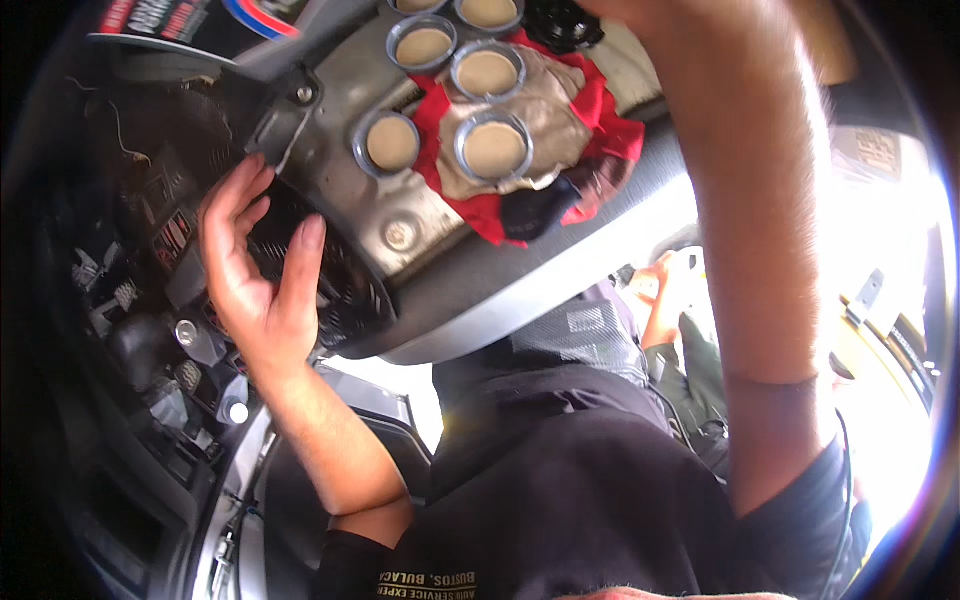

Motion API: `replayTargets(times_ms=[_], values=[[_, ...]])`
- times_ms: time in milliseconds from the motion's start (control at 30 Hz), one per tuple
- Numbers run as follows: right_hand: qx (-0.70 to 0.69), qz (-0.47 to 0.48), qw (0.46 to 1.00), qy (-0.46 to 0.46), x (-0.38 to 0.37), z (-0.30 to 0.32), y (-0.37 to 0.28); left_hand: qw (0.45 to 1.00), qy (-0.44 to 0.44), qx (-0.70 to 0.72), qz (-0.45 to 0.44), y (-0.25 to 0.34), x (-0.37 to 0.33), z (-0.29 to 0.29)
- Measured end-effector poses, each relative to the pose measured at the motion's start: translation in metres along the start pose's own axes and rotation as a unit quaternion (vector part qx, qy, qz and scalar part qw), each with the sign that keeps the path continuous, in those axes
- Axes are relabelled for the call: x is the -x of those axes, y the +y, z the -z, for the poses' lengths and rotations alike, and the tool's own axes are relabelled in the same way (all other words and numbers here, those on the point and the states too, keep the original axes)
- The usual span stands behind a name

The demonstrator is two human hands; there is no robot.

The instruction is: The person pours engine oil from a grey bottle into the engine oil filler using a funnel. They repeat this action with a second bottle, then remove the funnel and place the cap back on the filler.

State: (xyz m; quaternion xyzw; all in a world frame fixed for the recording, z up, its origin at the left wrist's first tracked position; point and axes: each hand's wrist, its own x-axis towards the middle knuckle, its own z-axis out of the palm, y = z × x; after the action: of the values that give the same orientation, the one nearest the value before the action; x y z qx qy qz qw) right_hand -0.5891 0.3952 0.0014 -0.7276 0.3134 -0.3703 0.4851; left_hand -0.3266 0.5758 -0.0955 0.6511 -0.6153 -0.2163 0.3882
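My left hand [265,275] is raised with thumb and fingers spread and holds nothing. Behind it is a black perforated part [355,285], beside a worn metal panel [350,195]. Several round grey-rimmed cups with beige insides stand on the panel and a cloth; one cup [392,143] is nearest my left hand. Another cup [493,150] rests on the crumpled red and beige cloth [560,125]. My right forearm reaches up to the top edge, where only part of my right hand [625,8] shows; its fingers are hidden. Close by lies a black round part [562,25].
A printed package [185,35] lies at the upper left. Dark machine parts and wiring crowd the left side, including a round metal fitting [186,333]. A grey curved edge [520,275] borders the panel. At the right, another person's arm [662,310] is visible.
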Motion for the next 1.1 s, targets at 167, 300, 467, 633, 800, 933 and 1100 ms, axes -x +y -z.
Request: replayTargets(times_ms=[167,300,467,633,800,933,1100], values=[[-0.203,-0.06,0.976,0.043,0.061,-0.011,0.009,0.997,0.063,0.049,0.006,0.019,0.029,-0.012],[-0.192,-0.144,0.97,0.045,0.106,-0.008,0.023,0.978,0.053,0.201,0.03,0.052,0.051,-0.012],[-0.255,-0.141,0.956,-0.039,0.153,-0.017,0.02,0.972,0.043,0.224,-0.056,0.106,0.064,-0.008],[-0.254,-0.163,0.946,-0.114,0.169,-0.019,0.002,0.941,0.088,0.325,0.041,0.145,0.092,-0.009],[-0.197,-0.079,0.952,-0.22,0.178,-0.012,-0.029,0.983,0.073,0.161,0.047,0.164,0.142,0.005],[-0.126,-0.081,0.93,-0.336,0.175,-0.024,-0.038,0.982,0.076,0.152,0.081,0.17,0.171,-0.003],[-0.043,-0.105,0.945,-0.307,0.18,-0.034,-0.033,0.985,-0.04,0.065,0.157,0.117,0.187,0.038]])
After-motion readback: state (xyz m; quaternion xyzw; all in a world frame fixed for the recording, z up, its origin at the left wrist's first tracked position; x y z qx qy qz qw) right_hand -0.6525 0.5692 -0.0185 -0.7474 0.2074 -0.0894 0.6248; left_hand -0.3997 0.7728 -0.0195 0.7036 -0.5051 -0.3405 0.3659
